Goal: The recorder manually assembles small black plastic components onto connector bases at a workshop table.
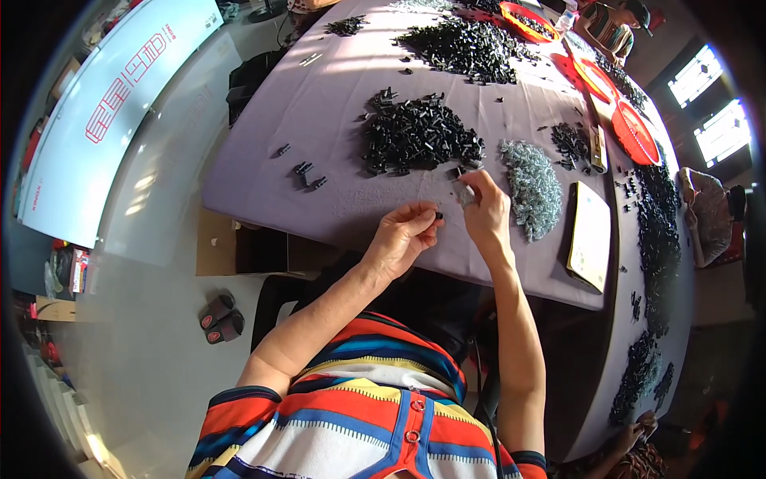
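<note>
Left hand (403, 234) pinched, thumb and fingertips on a small black part (439, 215), over the table (267, 172) close to its near edge. Right hand (488, 206) curled, fingertips close together; something pale and clear (466, 195) shows there, can't tell if gripped. Part looks light, stiff, likely slick plastic; best pinched by its sides. Black pile (419, 137) beyond: short, angular, glossy pieces. Clear pile (533, 191), toward table's right edge: small, glassy-looking, maybe brittle. Table covering: mauve, lightly creased.
</note>
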`<state>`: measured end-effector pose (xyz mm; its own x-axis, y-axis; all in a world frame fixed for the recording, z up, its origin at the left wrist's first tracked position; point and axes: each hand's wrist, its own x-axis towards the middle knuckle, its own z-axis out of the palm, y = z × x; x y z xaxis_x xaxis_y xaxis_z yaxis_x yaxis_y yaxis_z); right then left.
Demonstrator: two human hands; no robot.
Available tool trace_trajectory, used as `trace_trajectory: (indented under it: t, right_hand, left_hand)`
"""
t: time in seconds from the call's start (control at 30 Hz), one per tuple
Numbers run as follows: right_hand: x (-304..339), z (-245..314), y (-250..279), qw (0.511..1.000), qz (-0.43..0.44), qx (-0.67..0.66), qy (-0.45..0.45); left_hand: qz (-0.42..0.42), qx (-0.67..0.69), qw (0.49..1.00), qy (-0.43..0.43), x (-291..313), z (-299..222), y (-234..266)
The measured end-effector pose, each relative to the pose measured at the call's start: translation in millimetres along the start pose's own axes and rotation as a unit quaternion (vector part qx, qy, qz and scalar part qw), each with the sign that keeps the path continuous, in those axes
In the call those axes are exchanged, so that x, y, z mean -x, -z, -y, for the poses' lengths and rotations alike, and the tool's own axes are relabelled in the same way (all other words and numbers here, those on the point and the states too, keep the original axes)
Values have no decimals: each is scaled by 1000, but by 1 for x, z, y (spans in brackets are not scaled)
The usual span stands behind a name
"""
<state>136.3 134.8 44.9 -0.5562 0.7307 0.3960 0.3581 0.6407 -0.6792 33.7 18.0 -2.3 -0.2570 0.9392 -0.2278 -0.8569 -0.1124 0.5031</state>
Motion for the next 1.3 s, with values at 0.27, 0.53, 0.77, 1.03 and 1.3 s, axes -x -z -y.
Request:
trace_trajectory:
  t: [0.27,0.53,0.77,1.03,1.3]
  right_hand:
    - [70,8,11,971,-3,-208,-115]
    - [76,2,8,969,-27,-228,-88]
    - [77,4,10,979,-65,-186,-44]
    - [80,3,5,981,-66,-180,-21]
    - [77,10,12,992,-75,-100,25]
  left_hand:
    - [4,-99,995,-21,0,5,-7]
    - [7,-166,985,-47,-1,13,-11]
    - [28,-111,993,-27,1,16,-19]
    - [29,-29,999,12,2,17,-16]
    - [31,-32,999,10,1,17,-14]
